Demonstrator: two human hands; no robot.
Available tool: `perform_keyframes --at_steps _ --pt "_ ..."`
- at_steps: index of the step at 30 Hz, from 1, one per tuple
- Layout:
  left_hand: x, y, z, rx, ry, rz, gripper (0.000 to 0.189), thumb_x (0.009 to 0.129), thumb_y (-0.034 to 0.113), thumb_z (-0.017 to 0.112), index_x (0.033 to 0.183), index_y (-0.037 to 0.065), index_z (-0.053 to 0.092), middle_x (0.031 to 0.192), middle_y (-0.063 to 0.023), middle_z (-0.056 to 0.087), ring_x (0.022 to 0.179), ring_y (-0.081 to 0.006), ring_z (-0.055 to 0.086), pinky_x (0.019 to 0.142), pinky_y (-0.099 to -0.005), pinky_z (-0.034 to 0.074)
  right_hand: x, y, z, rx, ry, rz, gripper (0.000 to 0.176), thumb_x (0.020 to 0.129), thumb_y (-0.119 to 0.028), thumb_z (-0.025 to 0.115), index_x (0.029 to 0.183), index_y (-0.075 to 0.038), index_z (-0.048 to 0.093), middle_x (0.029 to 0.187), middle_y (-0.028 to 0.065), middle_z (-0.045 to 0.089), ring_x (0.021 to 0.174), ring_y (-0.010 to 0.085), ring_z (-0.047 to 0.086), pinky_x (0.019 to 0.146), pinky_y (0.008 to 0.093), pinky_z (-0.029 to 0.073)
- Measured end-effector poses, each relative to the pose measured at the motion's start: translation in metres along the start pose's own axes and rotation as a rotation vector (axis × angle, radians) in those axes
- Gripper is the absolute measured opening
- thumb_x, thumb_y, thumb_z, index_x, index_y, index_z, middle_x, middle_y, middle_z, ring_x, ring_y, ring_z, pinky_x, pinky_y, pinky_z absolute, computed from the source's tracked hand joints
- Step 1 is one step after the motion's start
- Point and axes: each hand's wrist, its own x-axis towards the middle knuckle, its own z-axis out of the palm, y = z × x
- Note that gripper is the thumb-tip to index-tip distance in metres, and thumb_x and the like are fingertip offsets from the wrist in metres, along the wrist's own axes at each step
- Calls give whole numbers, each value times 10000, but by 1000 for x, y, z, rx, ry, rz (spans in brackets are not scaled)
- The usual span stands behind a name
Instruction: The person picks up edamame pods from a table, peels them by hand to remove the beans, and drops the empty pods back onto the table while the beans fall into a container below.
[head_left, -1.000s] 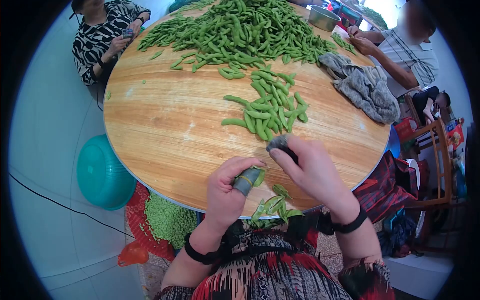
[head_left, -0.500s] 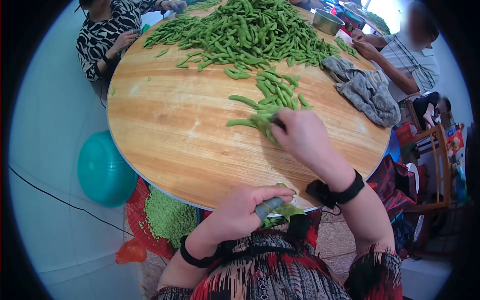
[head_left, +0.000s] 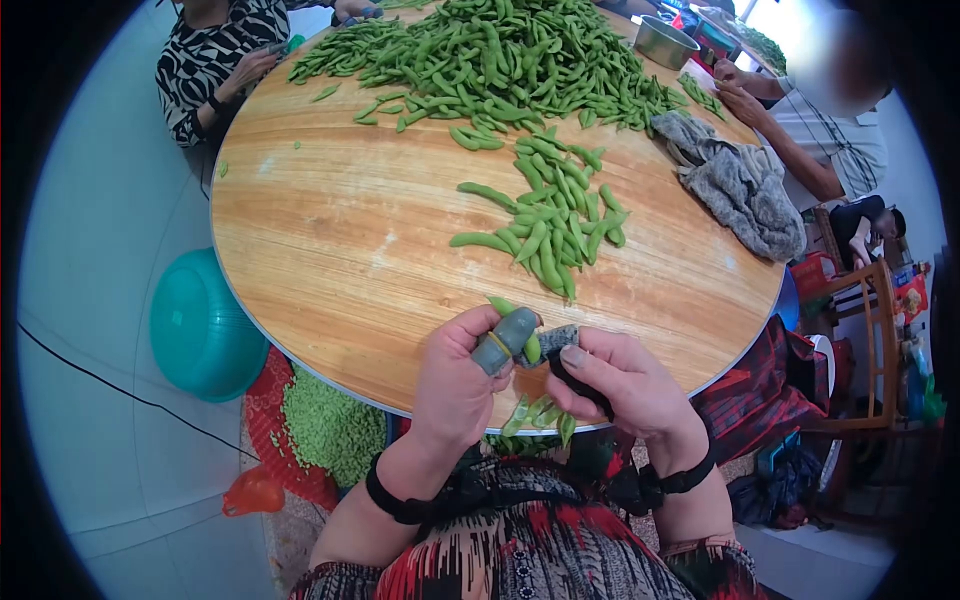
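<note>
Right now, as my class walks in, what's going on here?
The person's left grip holds a green pod, the right grip close beside it. Loose pods lie ahead on the wooden table, before a bigger heap. Opened pods sit at the near edge; pale green beans lie below.

round table (head_left: 320,220): one
own hands: two, the left hand (head_left: 450,380) and the right hand (head_left: 640,385)
pod in left hand (head_left: 532,349): at least one; i cannot tell if the upper green tip is a second
banded finger cover (head_left: 513,332): one
black wristbands (head_left: 392,497): two, one on each arm
pod groups: at least three, a large heap (head_left: 500,65), a smaller group (head_left: 535,190) and a little row (head_left: 703,97); single pods overlap too much for counting
metal bowl (head_left: 668,42): one
teal basin (head_left: 205,325): one
other people: at least three
</note>
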Motion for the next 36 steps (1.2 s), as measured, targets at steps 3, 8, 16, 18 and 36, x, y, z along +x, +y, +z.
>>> perform_keyframes --at_steps 3,8,16,18,36 --pt "-1 -3 3 124 3 87 206 793 57 633 987 -7 602 826 -5 596 631 -17 486 504 -136 334 1 7 -3 37 -2 -1 190 946 -182 454 834 -48 529 659 -36 505 507 16 377 439 162 271" --pt "5 -9 -17 -19 -332 35 255 721 -28 629 972 -4 591 888 -8 594 768 -81 547 638 -192 414 -2 5 3 235 6 100 170 942 -170 459 854 -46 534 646 -37 500 475 9 347 415 158 243" --pt "3 1 11 672 -13 230 260 745 82 696 971 7 592 801 14 551 758 -57 500 689 -203 416 4 23 -4 -466 253 -251 172 890 -121 511 782 3 563 644 -19 548 566 44 489 495 200 385" --pt "3 3 11 764 31 226 282 749 100 703 989 2 592 793 18 545 751 -52 492 684 -203 414 5 21 -3 -444 254 -232 168 892 -123 512 790 0 565 638 -27 537 559 37 474 490 196 375" --pt "7 0 3 1074 -181 466 514 767 -75 465 1274 15 456 1121 -150 573 1051 -290 550 907 -350 411 16 12 -11 -833 339 -493 158 793 -107 662 819 24 578 609 72 579 524 101 531 487 267 427"
